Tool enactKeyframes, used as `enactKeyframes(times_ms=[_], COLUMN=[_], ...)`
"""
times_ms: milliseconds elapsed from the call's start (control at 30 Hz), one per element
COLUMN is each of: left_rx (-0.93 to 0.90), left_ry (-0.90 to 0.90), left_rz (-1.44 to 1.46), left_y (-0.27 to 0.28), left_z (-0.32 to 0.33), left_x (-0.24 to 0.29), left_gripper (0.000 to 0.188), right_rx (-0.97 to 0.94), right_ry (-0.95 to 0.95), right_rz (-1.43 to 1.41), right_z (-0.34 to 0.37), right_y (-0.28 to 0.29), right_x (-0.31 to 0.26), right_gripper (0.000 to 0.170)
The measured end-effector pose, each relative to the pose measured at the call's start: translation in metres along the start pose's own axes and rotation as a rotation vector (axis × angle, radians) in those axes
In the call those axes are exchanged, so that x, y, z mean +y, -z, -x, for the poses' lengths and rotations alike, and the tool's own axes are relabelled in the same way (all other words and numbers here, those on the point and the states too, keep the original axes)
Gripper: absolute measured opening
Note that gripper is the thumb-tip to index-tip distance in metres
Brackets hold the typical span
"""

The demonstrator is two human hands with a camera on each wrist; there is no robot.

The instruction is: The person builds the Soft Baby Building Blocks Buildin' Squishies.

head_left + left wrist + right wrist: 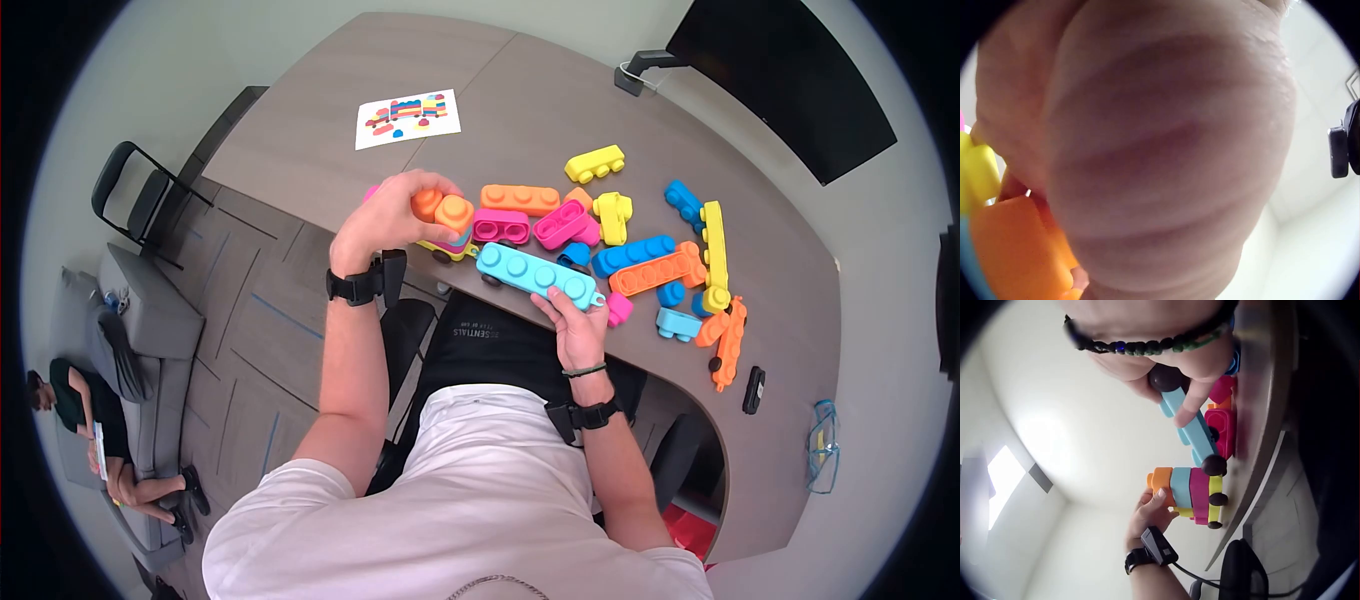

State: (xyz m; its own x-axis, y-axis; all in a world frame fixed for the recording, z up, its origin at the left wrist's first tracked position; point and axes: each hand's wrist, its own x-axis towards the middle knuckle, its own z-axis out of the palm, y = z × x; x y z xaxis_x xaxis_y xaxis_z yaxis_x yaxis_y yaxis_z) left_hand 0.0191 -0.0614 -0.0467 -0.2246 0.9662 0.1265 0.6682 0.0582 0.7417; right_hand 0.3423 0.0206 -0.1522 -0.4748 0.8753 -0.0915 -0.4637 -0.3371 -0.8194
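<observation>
My left hand (395, 212) grips an orange block (453, 214) at the top of a stack by the table's front edge. In the right wrist view this orange block (1162, 480) sits over a light blue block (1181, 486), a magenta block (1200, 487) and a yellow wheeled base (1215, 486). My right hand (578, 332) holds the right end of a long light blue wagon (535, 272) with round studs and black wheels, its thumb over the top. The wagon's left end meets the yellow base's hitch (473, 252) in the head view. My palm fills most of the left wrist view.
Magenta (500, 226), orange (520, 198), blue (634, 256) and yellow (596, 163) blocks lie to the right on the table (330, 120). A printed picture sheet (408, 119) lies farther back. Safety glasses (823, 447), a black device (754, 390) and a monitor (785, 80) are at the right.
</observation>
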Motion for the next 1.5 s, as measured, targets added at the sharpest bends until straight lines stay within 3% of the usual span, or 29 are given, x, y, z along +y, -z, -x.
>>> enactKeyframes(times_ms=[100,167,200,267,400,467,600,667,733,833,933,1000,1067,1133,1200,1233,1267,1333,1500], left_rx=[0.01,0.003,-0.001,0.005,0.049,0.026,0.079,0.184,0.077,0.082,0.218,0.341,0.353,0.382,0.419,0.406,0.388,0.212,-0.032], left_ry=[0.067,0.083,0.103,0.114,0.113,0.116,0.049,-0.12,-0.063,-0.101,-0.131,-0.212,-0.232,-0.307,-0.283,-0.288,-0.29,-0.239,-0.305], left_rz=[0.006,0.039,0.071,0.066,0.047,0.061,-0.023,-0.377,-0.142,0.013,0.047,0.052,0.047,0.07,0.217,0.239,0.264,0.233,0.212], left_y=[0.0,-0.001,0.0,0.0,-0.001,0.001,0.001,0.001,0.008,0.017,0.02,0.019,0.018,0.013,-0.003,-0.012,-0.02,-0.03,-0.068], left_z=[0.0,0.0,0.0,0.0,0.001,0.001,0.005,0.008,0.005,0.006,0.007,0.007,0.009,0.01,0.006,0.004,0.003,0.004,-0.009], left_x=[0.002,-0.001,-0.003,-0.004,-0.01,-0.011,-0.009,-0.014,-0.006,0.006,0.014,0.023,0.035,0.05,0.062,0.068,0.076,0.093,0.1], left_gripper=[0.054,0.054,0.055,0.055,0.054,0.055,0.058,0.064,0.069,0.059,0.044,0.035,0.033,0.025,0.021,0.02,0.019,0.02,0.021], right_rx=[0.067,0.033,0.037,-0.001,0.068,0.078,0.071,0.111,0.074,0.299,0.533,0.74,0.864,0.935,0.779,0.707,0.639,0.675,0.746], right_ry=[-0.02,-0.19,-0.187,-0.366,-0.386,-0.304,-0.184,-0.198,0.178,0.35,0.457,0.433,0.123,-0.069,-0.143,-0.087,-0.038,-0.215,-0.223], right_rz=[0.205,0.314,0.312,0.449,0.576,0.652,0.678,0.768,1.234,1.226,1.359,1.633,1.733,1.758,1.876,1.883,1.889,1.818,1.836], right_z=[-0.001,-0.004,-0.004,-0.003,0.001,0.002,0.008,0.016,0.027,0.034,0.027,0.022,0.016,0.014,0.01,0.011,0.01,0.008,0.002], right_y=[0.004,0.015,0.02,0.024,0.027,0.034,0.042,0.03,0.031,0.017,0.057,0.096,0.127,0.137,0.191,0.213,0.225,0.206,0.19], right_x=[-0.008,-0.013,-0.017,-0.028,-0.031,-0.024,-0.017,-0.035,-0.054,-0.121,-0.174,-0.194,-0.212,-0.219,-0.212,-0.209,-0.203,-0.209,-0.211], right_gripper=[0.024,0.031,0.031,0.046,0.063,0.071,0.07,0.064,0.055,0.043,0.035,0.037,0.047,0.057,0.063,0.064,0.064,0.072,0.053])
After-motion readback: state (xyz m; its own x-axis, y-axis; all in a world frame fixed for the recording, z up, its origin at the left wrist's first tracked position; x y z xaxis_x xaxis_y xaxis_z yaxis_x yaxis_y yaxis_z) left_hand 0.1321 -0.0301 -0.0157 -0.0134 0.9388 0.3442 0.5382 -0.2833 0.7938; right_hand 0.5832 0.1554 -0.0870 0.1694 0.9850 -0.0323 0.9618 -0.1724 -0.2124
